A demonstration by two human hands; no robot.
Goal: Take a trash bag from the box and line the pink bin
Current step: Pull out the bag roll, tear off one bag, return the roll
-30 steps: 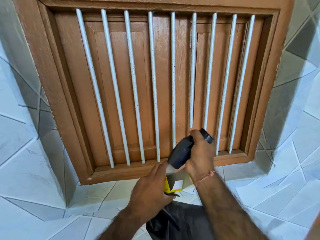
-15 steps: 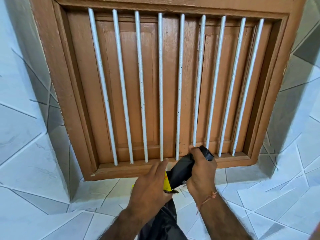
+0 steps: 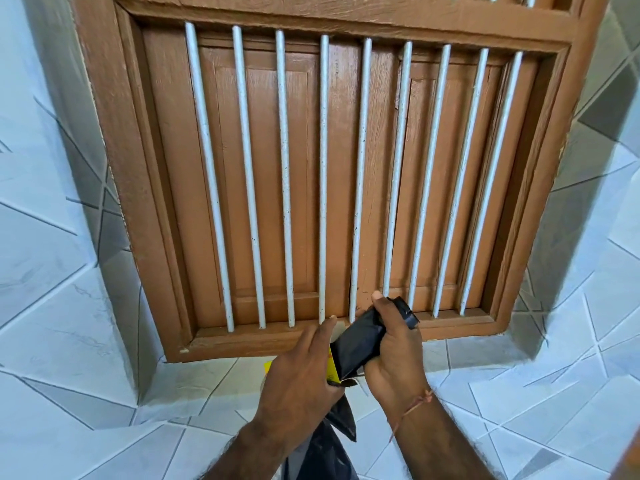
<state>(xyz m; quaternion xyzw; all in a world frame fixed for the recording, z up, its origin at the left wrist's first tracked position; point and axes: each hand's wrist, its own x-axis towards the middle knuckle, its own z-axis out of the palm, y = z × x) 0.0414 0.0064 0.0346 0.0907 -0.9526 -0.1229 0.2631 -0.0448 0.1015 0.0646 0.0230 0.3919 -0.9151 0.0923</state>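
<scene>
My right hand (image 3: 394, 362) grips a rolled bundle of black trash bags (image 3: 360, 344), with its top end poking out past my fingers. My left hand (image 3: 301, 379) holds a small yellow box (image 3: 333, 370) against the lower end of the roll. Most of the box is hidden behind that hand. Below both hands a loose black trash bag (image 3: 329, 452) hangs down to the frame's bottom edge. The pink bin is not in view.
Straight ahead is a brown wooden window frame (image 3: 145, 202) with closed shutters and several white vertical bars (image 3: 322, 174), just beyond my fingertips. Pale tiled walls (image 3: 52, 306) with grey line patterns surround it, and a tiled sill (image 3: 214, 375) lies under the hands.
My right hand has brought the roll down against the box in my left hand, and the white flap seen earlier is hidden. The view has tilted upward slightly.
</scene>
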